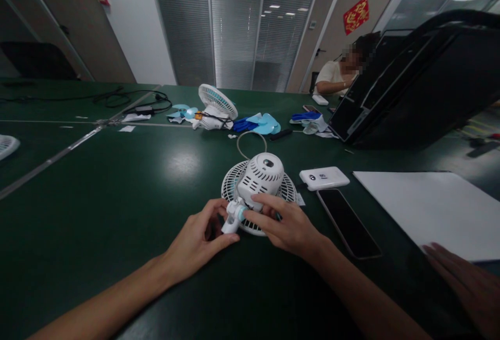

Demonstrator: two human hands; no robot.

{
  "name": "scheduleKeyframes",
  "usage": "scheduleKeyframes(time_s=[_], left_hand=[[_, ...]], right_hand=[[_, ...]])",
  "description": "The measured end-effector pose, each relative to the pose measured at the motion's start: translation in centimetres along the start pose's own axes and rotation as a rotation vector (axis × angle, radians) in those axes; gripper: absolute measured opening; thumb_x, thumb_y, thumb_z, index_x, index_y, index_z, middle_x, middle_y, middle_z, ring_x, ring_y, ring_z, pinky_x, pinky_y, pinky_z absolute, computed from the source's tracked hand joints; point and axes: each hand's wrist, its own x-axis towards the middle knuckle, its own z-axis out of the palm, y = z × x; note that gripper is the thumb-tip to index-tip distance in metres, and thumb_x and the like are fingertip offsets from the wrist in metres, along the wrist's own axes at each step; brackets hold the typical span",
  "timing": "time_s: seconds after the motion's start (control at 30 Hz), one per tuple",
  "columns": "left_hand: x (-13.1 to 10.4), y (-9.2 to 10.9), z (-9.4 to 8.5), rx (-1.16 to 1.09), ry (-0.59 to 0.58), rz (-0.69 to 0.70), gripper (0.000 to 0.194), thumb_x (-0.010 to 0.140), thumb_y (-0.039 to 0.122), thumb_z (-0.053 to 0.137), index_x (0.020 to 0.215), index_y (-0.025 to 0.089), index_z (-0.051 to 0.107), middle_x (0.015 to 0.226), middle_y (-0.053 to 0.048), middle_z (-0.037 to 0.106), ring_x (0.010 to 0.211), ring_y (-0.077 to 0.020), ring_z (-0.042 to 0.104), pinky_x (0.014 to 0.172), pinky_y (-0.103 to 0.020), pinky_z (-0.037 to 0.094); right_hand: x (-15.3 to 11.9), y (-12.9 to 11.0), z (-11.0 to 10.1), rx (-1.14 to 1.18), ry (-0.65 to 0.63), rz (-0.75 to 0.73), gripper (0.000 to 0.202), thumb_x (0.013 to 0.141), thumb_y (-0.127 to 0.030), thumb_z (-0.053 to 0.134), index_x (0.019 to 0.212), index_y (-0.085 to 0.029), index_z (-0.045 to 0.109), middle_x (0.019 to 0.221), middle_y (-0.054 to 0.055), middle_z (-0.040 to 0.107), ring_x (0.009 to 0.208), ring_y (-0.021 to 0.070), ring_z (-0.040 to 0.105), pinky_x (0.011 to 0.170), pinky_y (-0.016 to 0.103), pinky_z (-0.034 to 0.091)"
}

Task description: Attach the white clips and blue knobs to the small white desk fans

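Head view, fan: the fan [269, 171] lies grille-down on the surface [117, 215], in front of the person; resting on its broad grille [289, 190] probably keeps it steady and leaves the housing's back and clip facing up.
Clip: the white clip [231, 221] stands off the near left side of the housing, within reach of both hands.
Left hand: the left hand [201, 233] pinches the clip between thumb and bent fingers, likely to stop it swinging.
Right hand: the right hand [291, 223] reaches across the grille, fingers slightly apart, one against the housing and one at the teal knob [241, 213]; its thumb is hidden, so I cannot tell whether it pinches.
Cable: the cable [266, 145] loops behind the fan, away from the fingers.
Right side: power bank [326, 178], phone [347, 223] and white board [433, 210] lie beside the work; another person's hand [463, 272] rests at the board's edge.
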Motion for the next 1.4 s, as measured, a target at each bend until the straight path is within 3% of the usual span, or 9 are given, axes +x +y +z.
scheduleKeyframes(time_s=[0.17,0.37,0.6,0.77,0.93,1.17,1.4], left_hand=[[0.0,0.1,0.1,0.011,0.017,-0.013,0.05,0.091,0.043,0.069,0.13,0.024,0.044,0.099,-0.002,0.067,0.068,-0.0151,0.061,0.057,-0.027,0.047],[0.0,-0.3,0.3,0.004,0.021,-0.01,0.051,0.09,0.042,0.07,0.13,0.024,0.044,0.098,-0.002,0.066,0.068,-0.0153,0.061,0.058,-0.027,0.048],[0.1,-0.1,0.0,0.026,0.004,-0.008,0.052,0.09,0.042,0.069,0.131,0.022,0.044,0.097,-0.003,0.067,0.067,-0.0149,0.061,0.056,-0.026,0.048],[0.0,-0.1,0.1,0.025,0.029,0.006,0.05,0.09,0.042,0.069,0.129,0.022,0.045,0.096,-0.003,0.068,0.067,-0.0157,0.062,0.057,-0.027,0.047],[-0.1,-0.1,0.2,0.032,0.033,0.001,0.049,0.09,0.044,0.07,0.128,0.023,0.045,0.091,0.0,0.067,0.066,-0.0155,0.062,0.057,-0.027,0.046],[0.1,0.1,-0.1,0.052,0.001,0.002,0.05,0.09,0.046,0.069,0.128,0.023,0.045,0.091,-0.001,0.067,0.064,-0.0149,0.061,0.055,-0.026,0.046],[-0.1,0.1,0.0,0.047,-0.001,0.002,0.05,0.09,0.044,0.069,0.128,0.021,0.046,0.088,-0.001,0.068,0.066,-0.0159,0.062,0.058,-0.027,0.047]], right_hand=[[0.4,0.0,0.2,-0.022,0.053,0.012,0.015,0.096,-0.021,0.061,0.111,-0.021,0.064,0.127,0.007,0.057,0.078,0.0089,0.061,0.063,0.022,0.056],[0.8,-0.8,0.2,-0.009,0.072,0.055,0.011,0.094,-0.024,0.064,0.104,-0.019,0.064,0.127,0.008,0.058,0.084,0.0112,0.061,0.073,0.026,0.057],[0.2,-0.1,-0.2,-0.007,0.027,0.005,0.028,0.096,-0.02,0.059,0.123,-0.024,0.061,0.129,0.008,0.056,0.078,0.0096,0.061,0.062,0.024,0.055],[0.6,-0.7,0.2,-0.015,0.077,0.072,0.011,0.095,-0.022,0.063,0.106,-0.021,0.066,0.126,0.007,0.059,0.079,0.0095,0.061,0.067,0.024,0.055],[1.0,-1.2,0.4,0.031,0.096,0.099,0.007,0.093,-0.023,0.064,0.099,-0.019,0.065,0.129,0.008,0.059,0.08,0.0116,0.061,0.071,0.028,0.056],[0.2,-0.1,-0.3,0.028,0.005,0.028,0.036,0.091,-0.015,0.059,0.126,-0.025,0.06,0.133,0.009,0.054,0.079,0.0111,0.06,0.063,0.025,0.055],[0.7,-0.5,-0.1,0.004,0.057,0.055,0.013,0.094,-0.024,0.064,0.107,-0.02,0.066,0.13,0.008,0.056,0.08,0.0094,0.06,0.066,0.023,0.055]])
